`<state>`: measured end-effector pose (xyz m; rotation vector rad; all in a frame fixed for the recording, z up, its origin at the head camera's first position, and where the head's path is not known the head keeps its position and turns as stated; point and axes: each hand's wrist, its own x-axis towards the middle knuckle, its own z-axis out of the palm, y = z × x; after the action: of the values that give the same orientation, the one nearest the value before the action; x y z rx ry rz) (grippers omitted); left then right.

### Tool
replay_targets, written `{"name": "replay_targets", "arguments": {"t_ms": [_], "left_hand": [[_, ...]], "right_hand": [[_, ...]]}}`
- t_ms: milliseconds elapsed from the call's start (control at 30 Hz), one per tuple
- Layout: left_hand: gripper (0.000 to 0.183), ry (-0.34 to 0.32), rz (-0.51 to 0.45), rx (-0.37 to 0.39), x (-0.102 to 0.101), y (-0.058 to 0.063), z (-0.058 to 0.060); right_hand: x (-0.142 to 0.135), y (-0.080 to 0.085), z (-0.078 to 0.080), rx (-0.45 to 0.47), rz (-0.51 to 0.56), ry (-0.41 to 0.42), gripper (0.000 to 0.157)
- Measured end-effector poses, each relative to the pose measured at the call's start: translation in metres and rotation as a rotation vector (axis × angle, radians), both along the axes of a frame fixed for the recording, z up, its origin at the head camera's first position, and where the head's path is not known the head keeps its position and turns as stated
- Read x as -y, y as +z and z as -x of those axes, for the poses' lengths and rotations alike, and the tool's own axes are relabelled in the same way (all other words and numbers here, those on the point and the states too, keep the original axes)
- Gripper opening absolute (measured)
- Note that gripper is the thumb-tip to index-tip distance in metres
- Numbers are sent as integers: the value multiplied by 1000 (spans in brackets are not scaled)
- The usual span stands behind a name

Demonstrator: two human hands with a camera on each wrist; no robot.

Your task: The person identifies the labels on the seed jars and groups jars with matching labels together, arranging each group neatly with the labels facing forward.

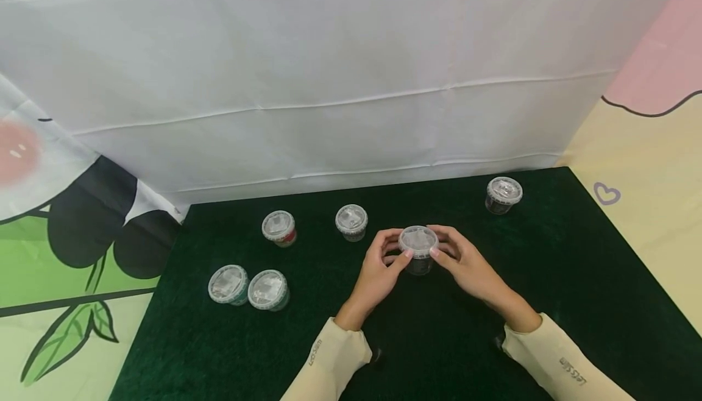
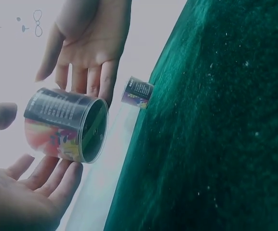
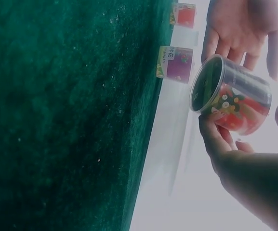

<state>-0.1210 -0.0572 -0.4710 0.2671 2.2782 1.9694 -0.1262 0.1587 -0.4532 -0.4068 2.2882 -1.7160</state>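
A small round plastic tub (image 1: 419,241) with a clear lid is held between both hands in the head view. My left hand (image 1: 379,270) grips its left side and my right hand (image 1: 470,269) its right, thumbs toward me near the rim and fingers around the back. The left wrist view shows the tub (image 2: 57,125) with a dark printed label and reddish contents. Its underside shows, and it hangs above the table. From the right wrist view, the same tub (image 3: 235,98) has a flower print over red.
Dark green cloth (image 1: 439,346) covers the table. Lidded tubs stand at back left (image 1: 278,225), back middle (image 1: 351,220) and back right (image 1: 504,191). Two more, an outer tub (image 1: 227,284) and an inner tub (image 1: 268,290), sit together at left. A white curtain (image 1: 329,84) hangs behind.
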Motion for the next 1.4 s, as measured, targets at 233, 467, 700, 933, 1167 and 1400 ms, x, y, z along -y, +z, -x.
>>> {"name": "replay_targets", "arguments": {"t_ms": [233,467,700,933,1167,1400], "left_hand": [[50,-27,-4,13,6,0,-3],[53,-91,-8,51,10,-3,-3],[51,-18,3,3,10,-2,-8],[49,77,-12,-28,9,-2,-12],[49,125,6,-47,5,-3,-15],[48,126,24,-41,4,-3,-17]], "right_hand": [[0,-1,-3,29,19,38,54],[0,-4,-5,25,28,79,54],[7,-5,-7,19,57,64,54],[19,-5,-10,19,52,1,54],[31,-5,-10,19,12,-57,53],[33,-4,-10,22,-7,-64,51]]}}
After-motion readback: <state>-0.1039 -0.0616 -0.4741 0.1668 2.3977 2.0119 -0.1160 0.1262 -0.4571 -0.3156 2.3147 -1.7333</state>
